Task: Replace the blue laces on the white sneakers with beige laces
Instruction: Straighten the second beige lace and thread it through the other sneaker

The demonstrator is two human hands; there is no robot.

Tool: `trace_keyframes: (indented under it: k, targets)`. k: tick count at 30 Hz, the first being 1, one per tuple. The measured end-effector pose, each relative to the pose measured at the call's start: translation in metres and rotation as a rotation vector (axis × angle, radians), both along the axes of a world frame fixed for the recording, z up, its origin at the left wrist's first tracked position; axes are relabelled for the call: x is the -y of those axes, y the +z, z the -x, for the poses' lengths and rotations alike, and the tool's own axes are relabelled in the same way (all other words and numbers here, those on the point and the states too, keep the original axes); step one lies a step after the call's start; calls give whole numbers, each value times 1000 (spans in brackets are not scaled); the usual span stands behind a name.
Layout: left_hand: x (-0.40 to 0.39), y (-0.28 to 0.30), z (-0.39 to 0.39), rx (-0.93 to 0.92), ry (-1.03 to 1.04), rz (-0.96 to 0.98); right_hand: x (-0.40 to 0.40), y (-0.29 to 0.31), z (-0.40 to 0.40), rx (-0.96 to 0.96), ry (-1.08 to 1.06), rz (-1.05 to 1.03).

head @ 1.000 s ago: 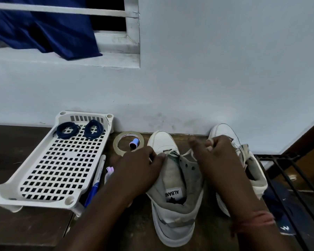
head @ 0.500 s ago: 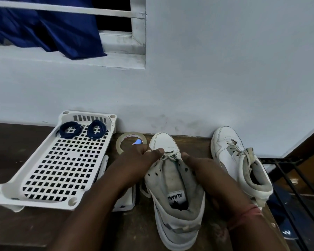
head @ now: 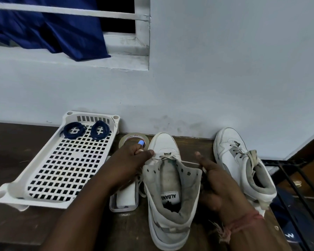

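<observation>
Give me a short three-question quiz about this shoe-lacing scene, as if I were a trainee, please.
1. True or false: the two coiled blue laces lie in the white tray.
2. Which sneaker is already laced to the top: A) the near sneaker between the hands, B) the far sneaker on the right?
3. Fill in: the left hand and right hand each hold an end of the ____ lace.

Key: 1 true; 2 B; 3 beige.
</observation>
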State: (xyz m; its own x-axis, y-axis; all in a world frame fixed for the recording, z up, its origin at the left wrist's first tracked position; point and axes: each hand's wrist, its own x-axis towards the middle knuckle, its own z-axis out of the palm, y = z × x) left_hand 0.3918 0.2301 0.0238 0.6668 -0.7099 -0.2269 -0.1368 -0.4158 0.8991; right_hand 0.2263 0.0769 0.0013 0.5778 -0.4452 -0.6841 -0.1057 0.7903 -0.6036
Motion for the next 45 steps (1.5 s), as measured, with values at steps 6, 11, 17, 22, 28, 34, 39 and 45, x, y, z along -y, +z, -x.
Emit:
trace_keyframes:
  k: [6,11,17,22,28,34,39,45]
  targets:
    - [1,-2,1,172,4,-68,-8,17,-2,41,-302,-109]
    - [-1,-8,-1,231,82,-100,-11,22,-1,78,-401,-159]
    - [4,-9,6,415,113,-211,-15,24,-3,51,-538,-49]
    - [4,-6,3,413,127,-254,-24,54,6,-250,-23,615]
    - [5,1,12,330,201,-43,-24,71,13,-703,408,1208]
    - [4,19,23,354,179,113,-23,94,24,-524,165,1575]
    - [5,27,33,279,153,73,-31,92,13,-247,-56,1561]
    - [7,49,47,302,-40,228,-36,96,8,-33,11,1574]
